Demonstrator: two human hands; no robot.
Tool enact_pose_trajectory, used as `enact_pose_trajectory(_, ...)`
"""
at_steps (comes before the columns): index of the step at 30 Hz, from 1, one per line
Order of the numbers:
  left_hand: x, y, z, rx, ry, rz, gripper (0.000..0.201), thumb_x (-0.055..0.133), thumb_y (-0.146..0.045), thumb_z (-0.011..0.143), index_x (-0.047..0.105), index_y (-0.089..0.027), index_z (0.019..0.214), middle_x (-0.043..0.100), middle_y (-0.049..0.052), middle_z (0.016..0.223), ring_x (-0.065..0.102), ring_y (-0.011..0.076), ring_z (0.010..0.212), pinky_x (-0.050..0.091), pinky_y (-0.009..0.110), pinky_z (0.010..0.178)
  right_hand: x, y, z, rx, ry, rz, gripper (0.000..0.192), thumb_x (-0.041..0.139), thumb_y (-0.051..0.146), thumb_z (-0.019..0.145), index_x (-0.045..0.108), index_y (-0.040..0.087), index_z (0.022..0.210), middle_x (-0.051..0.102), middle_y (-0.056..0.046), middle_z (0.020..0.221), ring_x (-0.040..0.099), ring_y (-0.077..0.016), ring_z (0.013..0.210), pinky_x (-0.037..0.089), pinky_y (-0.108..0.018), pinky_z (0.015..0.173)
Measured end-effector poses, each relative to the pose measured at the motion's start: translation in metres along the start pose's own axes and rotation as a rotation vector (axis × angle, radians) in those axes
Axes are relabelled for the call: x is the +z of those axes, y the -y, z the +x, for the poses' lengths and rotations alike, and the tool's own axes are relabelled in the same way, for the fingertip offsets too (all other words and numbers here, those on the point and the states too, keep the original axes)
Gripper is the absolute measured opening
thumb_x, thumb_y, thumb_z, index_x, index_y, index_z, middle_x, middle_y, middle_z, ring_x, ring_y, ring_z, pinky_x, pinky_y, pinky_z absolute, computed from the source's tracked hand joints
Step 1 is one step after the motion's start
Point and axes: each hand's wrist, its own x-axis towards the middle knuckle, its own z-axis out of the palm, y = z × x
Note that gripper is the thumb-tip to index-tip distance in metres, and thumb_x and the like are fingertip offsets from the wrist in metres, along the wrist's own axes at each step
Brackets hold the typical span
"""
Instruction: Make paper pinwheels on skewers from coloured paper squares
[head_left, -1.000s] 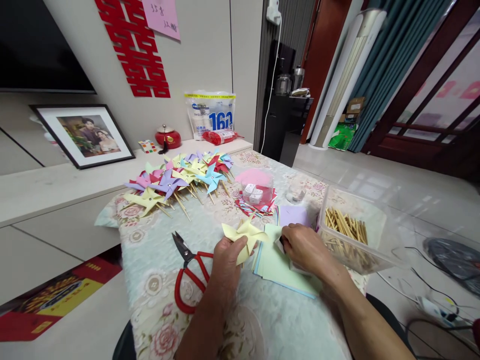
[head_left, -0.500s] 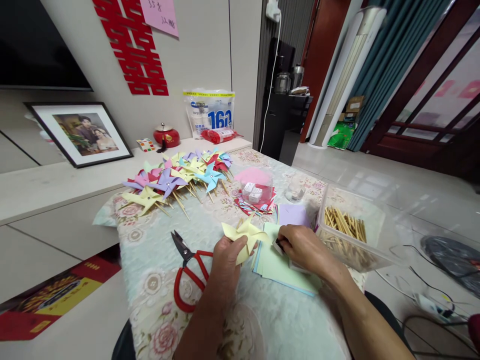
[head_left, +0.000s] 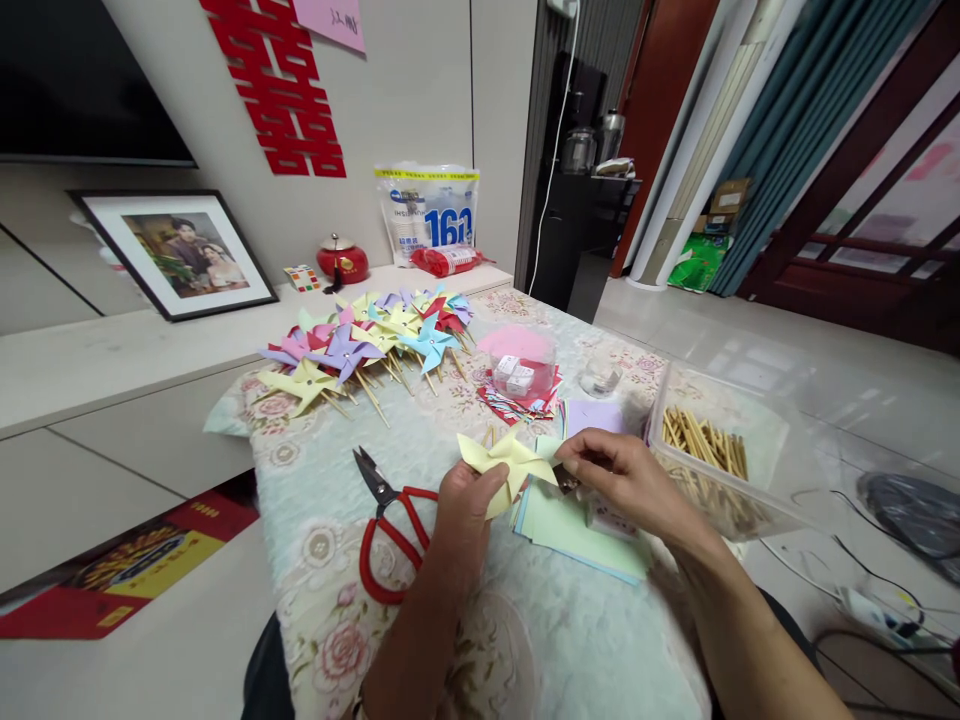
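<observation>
My left hand (head_left: 463, 510) holds a pale yellow paper pinwheel (head_left: 504, 459) above the table, thumb pressed on its lower blade. My right hand (head_left: 628, 480) is just to its right, fingers pinched on a small dark item at the pinwheel's right tip; what that item is I cannot tell. Under both hands lies a stack of light green and blue paper squares (head_left: 577, 530). A clear plastic box of wooden sticks (head_left: 701, 445) stands right beside my right hand.
Red-handled scissors (head_left: 386, 530) lie left of my left hand. A pile of finished coloured pinwheels (head_left: 360, 345) covers the far left of the floral tablecloth (head_left: 315, 560). A small clear tub with white cubes (head_left: 517, 372) sits on red paper scraps. Purple paper (head_left: 596, 415) lies behind.
My right hand has lifted off the paper stack and moved left and up to the pinwheel's right tip. The camera view has tilted slightly downward.
</observation>
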Motion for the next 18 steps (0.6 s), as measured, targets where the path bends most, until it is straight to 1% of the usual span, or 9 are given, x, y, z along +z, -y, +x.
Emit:
enact_pose_trajectory(1, 0.000, 0.001, 0.000, -0.005, 0.016, -0.012, 0.034, 0.080, -0.030, 0.061, 0.071, -0.013, 0.090, 0.073, 0.004, 0.074, 0.064, 0.0175, 0.061, 0.049, 0.027, 0.061, 0.001, 0.002, -0.001, 0.012, 0.008, 0.069, 0.019, 0.056, 0.032, 0.091, 0.067, 0.017, 0.088, 0.069, -0.002, 0.076, 0.063, -0.0160, 0.068, 0.049, -0.027, 0.063)
enact_pose_trajectory(3, 0.000, 0.004, 0.001, -0.019, 0.054, -0.034, 0.034, 0.080, -0.028, 0.062, 0.070, -0.013, 0.091, 0.073, 0.004, 0.073, 0.065, 0.0175, 0.060, 0.050, 0.027, 0.061, 0.003, 0.005, -0.002, 0.007, 0.014, 0.131, 0.020, 0.058, 0.035, 0.091, 0.067, 0.017, 0.087, 0.068, -0.002, 0.074, 0.060, -0.0146, 0.065, 0.047, -0.026, 0.061)
enact_pose_trajectory(6, 0.001, 0.008, 0.001, -0.015, 0.068, -0.024, 0.032, 0.080, -0.026, 0.063, 0.069, -0.012, 0.090, 0.073, 0.003, 0.070, 0.064, 0.0168, 0.057, 0.049, 0.027, 0.060, 0.008, 0.008, -0.004, -0.024, 0.007, 0.131, 0.019, 0.059, 0.035, 0.090, 0.066, 0.018, 0.085, 0.066, 0.000, 0.071, 0.056, -0.0133, 0.064, 0.043, -0.025, 0.060)
enact_pose_trajectory(8, 0.002, 0.008, 0.000, -0.009, 0.075, -0.015, 0.032, 0.079, -0.026, 0.064, 0.070, -0.012, 0.091, 0.073, 0.003, 0.070, 0.064, 0.0168, 0.057, 0.049, 0.027, 0.060, 0.012, 0.011, -0.005, -0.041, -0.006, 0.147, 0.018, 0.060, 0.034, 0.089, 0.066, 0.018, 0.083, 0.064, 0.000, 0.071, 0.055, -0.0133, 0.065, 0.042, -0.025, 0.061)
enact_pose_trajectory(12, 0.004, 0.006, -0.002, 0.004, 0.090, -0.017, 0.034, 0.080, -0.026, 0.062, 0.070, -0.012, 0.092, 0.074, 0.005, 0.073, 0.067, 0.0200, 0.062, 0.050, 0.028, 0.061, 0.021, 0.018, -0.006, -0.068, -0.028, 0.199, 0.016, 0.062, 0.033, 0.088, 0.065, 0.019, 0.081, 0.061, 0.002, 0.069, 0.052, -0.0119, 0.062, 0.040, -0.023, 0.057)
enact_pose_trajectory(15, 0.005, 0.005, -0.002, 0.006, 0.075, -0.038, 0.037, 0.080, -0.025, 0.060, 0.070, -0.013, 0.094, 0.075, 0.005, 0.076, 0.069, 0.0227, 0.067, 0.052, 0.030, 0.064, 0.025, 0.020, -0.007, -0.065, -0.044, 0.210, 0.017, 0.062, 0.033, 0.087, 0.070, 0.019, 0.087, 0.063, 0.001, 0.072, 0.053, -0.0127, 0.064, 0.041, -0.024, 0.059)
enact_pose_trajectory(18, 0.004, 0.005, -0.001, -0.001, 0.052, -0.035, 0.034, 0.081, -0.025, 0.059, 0.070, -0.013, 0.090, 0.074, 0.004, 0.073, 0.069, 0.0231, 0.067, 0.052, 0.030, 0.063, 0.022, 0.015, -0.004, -0.012, -0.084, 0.293, 0.019, 0.065, 0.036, 0.085, 0.072, 0.019, 0.090, 0.064, 0.000, 0.072, 0.056, -0.0138, 0.065, 0.044, -0.026, 0.060)
